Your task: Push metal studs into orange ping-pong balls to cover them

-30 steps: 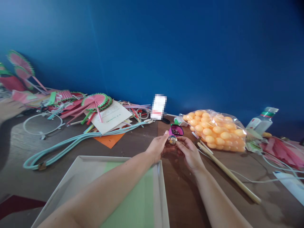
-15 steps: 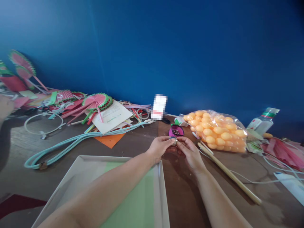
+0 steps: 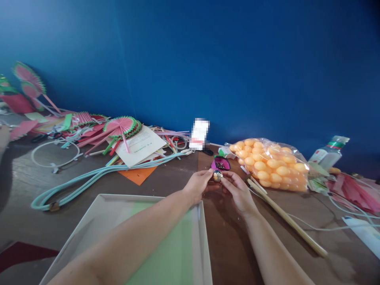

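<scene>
Since half a second ago, the shiny round piece (image 3: 217, 176) has turned face-up, pinched between left hand (image 3: 198, 186) and right hand (image 3: 238, 192). Just beyond the grip: a purple container (image 3: 227, 164); rightward, bagged orange balls (image 3: 268, 163); nearer, leftward, a tray (image 3: 130, 196).

One camera, worn on the person's head, supplies the single view available; it faces forward and down across the brown tabletop (image 3: 225, 241), with the blue wall (image 3: 190, 59) filling roughly the upper half of the frame. As I observe it, the tray (image 3: 127, 195) lies nearest the lens, cut off by the lower edge, while the left hand (image 3: 196, 187) and right hand (image 3: 240, 194) appear farther out, below and right of centre.
</scene>
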Action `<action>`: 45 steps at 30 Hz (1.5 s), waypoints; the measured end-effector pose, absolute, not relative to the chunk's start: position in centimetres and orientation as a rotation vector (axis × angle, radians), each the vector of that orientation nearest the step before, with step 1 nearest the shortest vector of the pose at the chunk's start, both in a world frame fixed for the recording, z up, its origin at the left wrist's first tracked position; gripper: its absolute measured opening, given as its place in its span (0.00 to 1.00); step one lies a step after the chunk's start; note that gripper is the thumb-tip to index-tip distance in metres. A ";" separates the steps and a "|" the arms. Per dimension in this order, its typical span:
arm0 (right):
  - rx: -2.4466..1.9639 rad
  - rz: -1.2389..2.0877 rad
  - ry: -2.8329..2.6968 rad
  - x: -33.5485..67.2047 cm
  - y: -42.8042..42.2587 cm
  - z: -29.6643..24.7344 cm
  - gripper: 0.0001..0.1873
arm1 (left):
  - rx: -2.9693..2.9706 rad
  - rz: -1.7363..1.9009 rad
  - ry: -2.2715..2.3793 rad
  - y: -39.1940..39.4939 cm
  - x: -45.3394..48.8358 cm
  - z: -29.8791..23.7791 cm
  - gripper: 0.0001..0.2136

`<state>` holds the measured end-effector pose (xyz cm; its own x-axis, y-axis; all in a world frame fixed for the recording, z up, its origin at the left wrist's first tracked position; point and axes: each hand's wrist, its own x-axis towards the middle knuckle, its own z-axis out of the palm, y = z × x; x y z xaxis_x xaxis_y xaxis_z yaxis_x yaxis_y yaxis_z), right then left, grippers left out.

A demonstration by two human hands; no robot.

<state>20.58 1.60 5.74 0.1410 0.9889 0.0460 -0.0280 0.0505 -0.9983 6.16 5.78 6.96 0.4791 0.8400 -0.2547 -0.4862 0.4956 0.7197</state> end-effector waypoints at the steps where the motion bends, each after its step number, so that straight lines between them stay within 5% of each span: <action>1: -1.218 1.081 -1.109 20.6 1.6 5.7 0.16 | 0.621 0.873 0.650 5.8 6.2 6.9 0.11; 23: -1.555 0.424 -1.132 22.1 3.1 7.2 0.18 | 0.496 0.913 0.846 6.6 6.4 6.5 0.05; 36: -2.573 0.121 -1.946 20.2 11.1 14.0 0.09 | 0.455 0.906 0.758 6.8 6.3 6.3 0.04; 45: -2.786 0.114 -1.961 19.3 13.4 12.5 0.15 | 0.469 0.901 0.759 7.0 6.3 6.0 0.05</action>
